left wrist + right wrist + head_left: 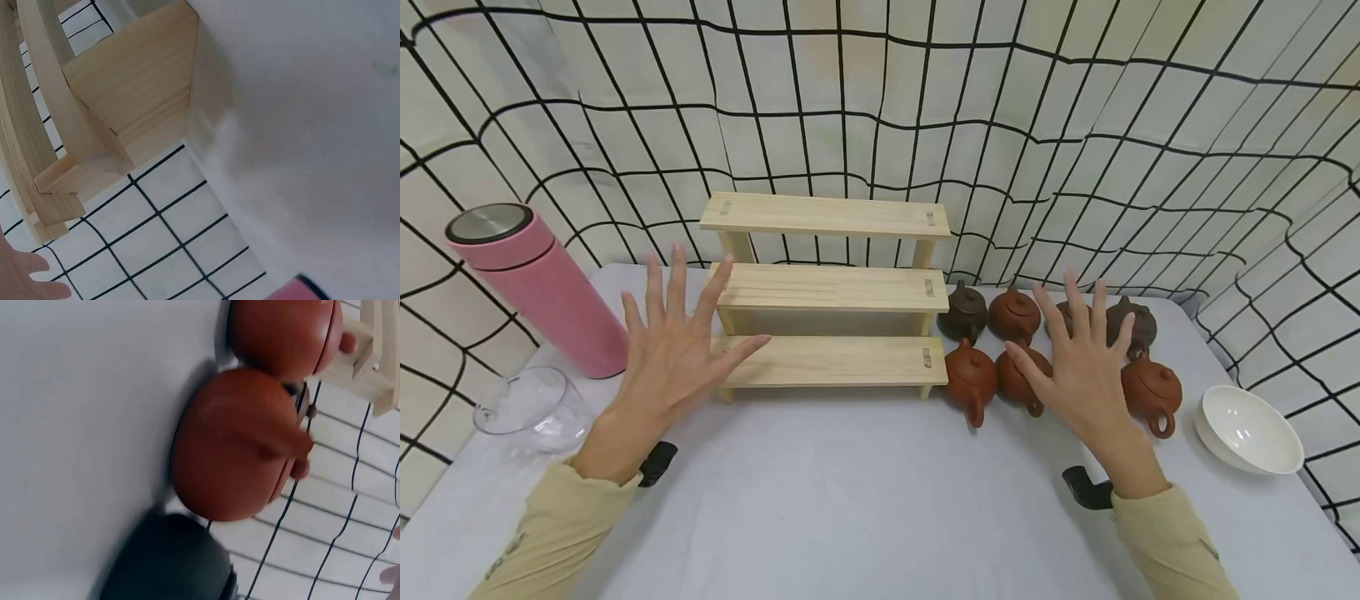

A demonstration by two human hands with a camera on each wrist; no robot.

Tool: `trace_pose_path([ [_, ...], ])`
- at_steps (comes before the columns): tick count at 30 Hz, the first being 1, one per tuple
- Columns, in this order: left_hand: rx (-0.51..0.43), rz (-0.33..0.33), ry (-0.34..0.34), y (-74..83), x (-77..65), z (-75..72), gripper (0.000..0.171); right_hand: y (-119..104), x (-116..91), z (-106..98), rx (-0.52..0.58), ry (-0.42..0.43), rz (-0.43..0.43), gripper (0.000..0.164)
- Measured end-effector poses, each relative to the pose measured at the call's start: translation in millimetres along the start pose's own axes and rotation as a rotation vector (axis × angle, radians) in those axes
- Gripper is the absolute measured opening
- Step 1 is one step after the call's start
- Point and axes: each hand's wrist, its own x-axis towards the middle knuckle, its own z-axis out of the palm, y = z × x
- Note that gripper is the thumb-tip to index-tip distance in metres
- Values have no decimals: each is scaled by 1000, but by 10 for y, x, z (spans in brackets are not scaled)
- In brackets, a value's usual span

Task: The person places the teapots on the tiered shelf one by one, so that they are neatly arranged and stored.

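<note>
My left hand (673, 354) is spread wide, fingers straight, in front of the left end of a three-step wooden shelf (835, 362). It holds nothing. My right hand (1086, 375) has its fingers spread too, over a group of small clay teapots, and grips none of them. Reddish-brown teapots (970, 379) and dark brown teapots (1132, 327) stand close together right of the shelf; my hand partly hides some. From the right wrist, a reddish teapot (225, 469) shows large with a dark teapot (169, 559) beside it. The left wrist view has the shelf's end (137, 69) up close.
A pink thermos (542, 292) with a steel top and a clear glass bowl (535, 408) stand at the left. At the far right is a white bowl (1249, 429). Black wire mesh (842, 112) encloses the back and sides of the white-covered table (865, 492).
</note>
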Motion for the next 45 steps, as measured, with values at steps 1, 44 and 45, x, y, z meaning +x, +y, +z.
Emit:
trace_pose_path([
  [1,-25,-3,-1,2,2,6,101,-18,0,6,18,4,-12,76],
  [44,-979,-442,-206,-81,258,190,84,-474,-514,311,1022,-646,567,36],
  [45,-991,-433,-208,-84,264,189,83,-469,-512,310,1049,-651,578,38],
])
